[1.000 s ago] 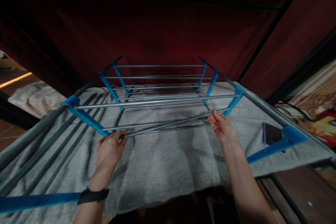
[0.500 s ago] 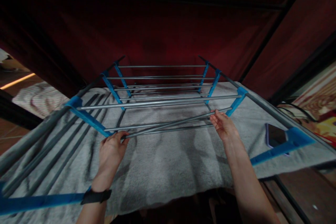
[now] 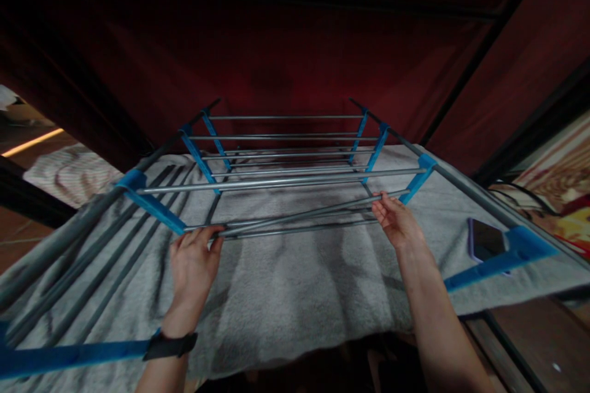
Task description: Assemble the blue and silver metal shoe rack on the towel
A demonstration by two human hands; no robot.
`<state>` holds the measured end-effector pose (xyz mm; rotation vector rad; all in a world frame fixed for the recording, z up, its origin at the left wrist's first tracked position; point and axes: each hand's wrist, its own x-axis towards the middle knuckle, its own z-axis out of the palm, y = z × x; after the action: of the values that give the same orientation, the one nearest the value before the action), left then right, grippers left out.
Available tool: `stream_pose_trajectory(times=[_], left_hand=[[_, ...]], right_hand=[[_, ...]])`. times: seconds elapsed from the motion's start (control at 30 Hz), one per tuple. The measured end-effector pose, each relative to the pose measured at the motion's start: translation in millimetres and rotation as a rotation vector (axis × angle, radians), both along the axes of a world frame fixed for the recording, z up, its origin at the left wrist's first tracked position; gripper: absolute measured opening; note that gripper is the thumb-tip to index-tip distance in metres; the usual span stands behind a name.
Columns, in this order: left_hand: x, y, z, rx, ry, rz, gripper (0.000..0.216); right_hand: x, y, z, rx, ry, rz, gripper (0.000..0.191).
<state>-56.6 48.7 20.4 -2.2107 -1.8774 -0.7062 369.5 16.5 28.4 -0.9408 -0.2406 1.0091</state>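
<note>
A grey metal tube (image 3: 295, 217) lies slantwise between my hands, its right end higher in view. My left hand (image 3: 196, 258) pinches its left end beside the lower corner of a blue plastic bracket (image 3: 159, 210). Near the right blue bracket (image 3: 418, 178), my right hand (image 3: 391, 218) has its fingers closed around the tube's other end. Both hands are at the front section of a rack frame made of grey tubes and blue brackets. A fixed crossbar (image 3: 281, 182) spans the brackets just above the held tube.
Several loose tubes (image 3: 122, 258) lie on the grey blanket (image 3: 299, 301) at the left. A phone (image 3: 487, 238) rests on the blanket at the right, behind another blue bracket (image 3: 520, 252). A dark red panel (image 3: 286, 61) stands behind the rack.
The left end of the tube has shifted slightly up and left with my left hand, towards the left bracket. My right hand keeps hold of the other end, nearly still.
</note>
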Motion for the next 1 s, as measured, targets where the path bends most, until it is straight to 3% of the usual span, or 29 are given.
stream_pose_trajectory(times=[0.2, 0.47, 0.73, 1.0], left_hand=[[-3, 0, -0.2, 0.196, 0.001, -0.074, 0.025], [2, -2, 7.0, 0.285, -0.001, -0.082, 0.024], [10, -7, 16.6, 0.283, -0.042, -0.074, 0.025], [12, -8, 15.0, 0.364, -0.158, -0.05, 0.029]], right_hand=[[0, 1, 0.6, 0.021, 0.015, -0.005, 0.023], [-3, -1, 2.5, 0.029, -0.024, 0.019, 0.016], [-48, 4, -5.6, 0.011, -0.049, 0.319, 0.02], [-73, 11, -4.6, 0.049, -0.055, 0.263, 0.022]])
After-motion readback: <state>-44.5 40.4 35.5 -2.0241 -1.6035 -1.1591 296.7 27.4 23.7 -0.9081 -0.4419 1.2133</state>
